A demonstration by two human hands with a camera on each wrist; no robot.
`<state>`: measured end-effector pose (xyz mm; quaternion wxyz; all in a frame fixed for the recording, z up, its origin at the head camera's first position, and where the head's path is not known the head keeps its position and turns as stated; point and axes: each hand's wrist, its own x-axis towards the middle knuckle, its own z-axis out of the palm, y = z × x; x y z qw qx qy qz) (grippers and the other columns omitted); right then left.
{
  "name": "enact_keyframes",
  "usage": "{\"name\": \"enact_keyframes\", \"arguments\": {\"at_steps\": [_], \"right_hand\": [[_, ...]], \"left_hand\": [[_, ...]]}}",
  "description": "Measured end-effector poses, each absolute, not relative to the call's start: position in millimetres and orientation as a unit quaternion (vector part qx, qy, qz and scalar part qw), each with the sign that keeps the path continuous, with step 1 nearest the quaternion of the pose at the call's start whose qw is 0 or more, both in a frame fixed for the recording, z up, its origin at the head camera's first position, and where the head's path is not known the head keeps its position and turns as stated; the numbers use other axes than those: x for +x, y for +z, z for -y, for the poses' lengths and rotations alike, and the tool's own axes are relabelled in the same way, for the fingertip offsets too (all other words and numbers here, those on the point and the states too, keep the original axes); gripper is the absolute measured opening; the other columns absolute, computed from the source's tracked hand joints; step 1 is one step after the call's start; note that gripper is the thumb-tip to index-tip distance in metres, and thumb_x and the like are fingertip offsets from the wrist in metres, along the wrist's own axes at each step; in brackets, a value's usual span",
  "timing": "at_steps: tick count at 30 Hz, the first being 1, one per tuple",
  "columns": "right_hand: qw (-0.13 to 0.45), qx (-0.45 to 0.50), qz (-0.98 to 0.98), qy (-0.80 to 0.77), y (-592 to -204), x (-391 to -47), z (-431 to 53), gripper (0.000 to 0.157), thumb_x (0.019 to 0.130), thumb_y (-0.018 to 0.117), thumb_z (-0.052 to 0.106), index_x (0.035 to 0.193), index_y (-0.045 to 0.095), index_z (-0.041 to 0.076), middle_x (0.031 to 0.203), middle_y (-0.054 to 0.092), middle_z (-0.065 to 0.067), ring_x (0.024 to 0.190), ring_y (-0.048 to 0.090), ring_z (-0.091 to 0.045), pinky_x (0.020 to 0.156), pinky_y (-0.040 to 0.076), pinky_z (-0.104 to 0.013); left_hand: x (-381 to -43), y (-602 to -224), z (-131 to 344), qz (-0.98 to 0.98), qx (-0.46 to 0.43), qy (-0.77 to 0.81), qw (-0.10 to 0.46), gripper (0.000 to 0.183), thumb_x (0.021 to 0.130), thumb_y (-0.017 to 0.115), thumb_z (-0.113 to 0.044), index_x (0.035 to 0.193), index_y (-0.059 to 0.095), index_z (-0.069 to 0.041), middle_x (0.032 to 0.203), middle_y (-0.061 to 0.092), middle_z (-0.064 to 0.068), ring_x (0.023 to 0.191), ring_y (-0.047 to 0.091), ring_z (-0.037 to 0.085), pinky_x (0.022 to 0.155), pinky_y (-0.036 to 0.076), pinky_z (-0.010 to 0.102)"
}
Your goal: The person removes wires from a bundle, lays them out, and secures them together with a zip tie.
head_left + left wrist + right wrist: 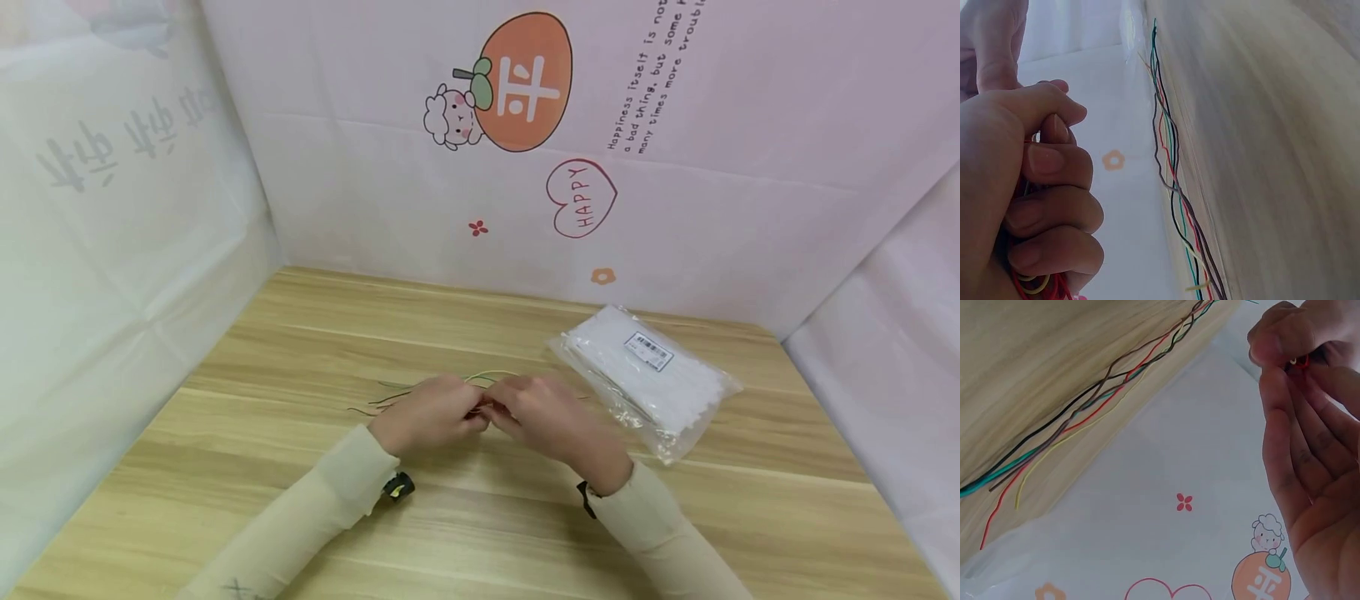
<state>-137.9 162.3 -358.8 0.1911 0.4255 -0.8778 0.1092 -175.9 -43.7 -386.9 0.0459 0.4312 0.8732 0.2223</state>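
My left hand [437, 411] is curled round a bundle of thin wires [1036, 285]; red and yellow loops show under its fingers in the left wrist view. My right hand [546, 417] meets it at the fingertips, pinching wire between thumb and fingers. In the right wrist view, a bit of red and yellow wire [1299, 362] shows where the hands meet, though most of it is hidden. Long loose wires [1072, 417] in red, black, brown, green and yellow trail from the bundle just over the wooden table.
A clear plastic bag of white strips [648, 375] with a barcode label lies on the wooden table [465, 533], right of the hands. Printed white cloth [360, 167] walls off the back and both sides. A dark band [398, 487] sits at the left sleeve's cuff.
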Motion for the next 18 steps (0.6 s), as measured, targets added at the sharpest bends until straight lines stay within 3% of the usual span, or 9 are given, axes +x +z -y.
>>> {"name": "enact_keyframes", "arguments": {"at_steps": [3,6,12,15,18], "right_hand": [[0.204,0.423,0.876,0.109,-362,-139,-161,0.006,0.094,0.080,0.011,0.092,0.074,0.011,0.079,0.070,0.005,0.064,0.057,-0.004,0.059,0.047,-0.018],[0.207,0.427,0.871,0.127,-364,-142,-164,0.013,0.090,0.079,0.007,0.083,0.069,0.012,0.073,0.064,0.005,0.062,0.050,-0.003,0.058,0.043,-0.016],[0.215,0.408,0.874,0.153,-362,-148,-184,0.017,0.077,0.077,0.000,0.075,0.066,0.013,0.066,0.061,0.006,0.060,0.050,-0.001,0.055,0.044,-0.016],[0.203,0.405,0.879,0.150,-361,-149,-190,0.014,0.081,0.078,0.001,0.080,0.069,0.012,0.070,0.067,0.005,0.062,0.056,-0.002,0.057,0.048,-0.017],[0.182,0.423,0.875,0.147,-359,-149,-188,0.006,0.090,0.081,0.009,0.089,0.076,0.012,0.081,0.075,0.004,0.070,0.067,-0.006,0.065,0.055,-0.020]], "left_hand": [[-175,-387,40,-0.873,0.431,0.222,0.048,0.032,0.098,0.059,-0.009,0.070,0.048,-0.019,0.061,0.033,-0.011,0.055,0.030,0.002,0.056,0.026,0.019],[-175,-386,39,-0.875,0.434,0.211,0.049,0.035,0.103,0.056,-0.014,0.070,0.047,-0.020,0.062,0.033,-0.011,0.055,0.031,0.002,0.057,0.029,0.021],[-174,-382,43,-0.880,0.437,0.182,0.051,0.036,0.115,0.038,-0.025,0.087,0.061,-0.018,0.069,0.038,-0.010,0.065,0.042,0.008,0.073,0.045,0.029],[-173,-381,45,-0.877,0.444,0.174,0.059,0.035,0.114,0.036,-0.021,0.090,0.061,-0.015,0.068,0.037,-0.009,0.063,0.039,0.008,0.070,0.045,0.029],[-173,-381,44,-0.870,0.461,0.167,0.061,0.035,0.114,0.036,-0.021,0.103,0.068,-0.013,0.070,0.037,-0.010,0.061,0.035,0.007,0.069,0.042,0.027]]}}
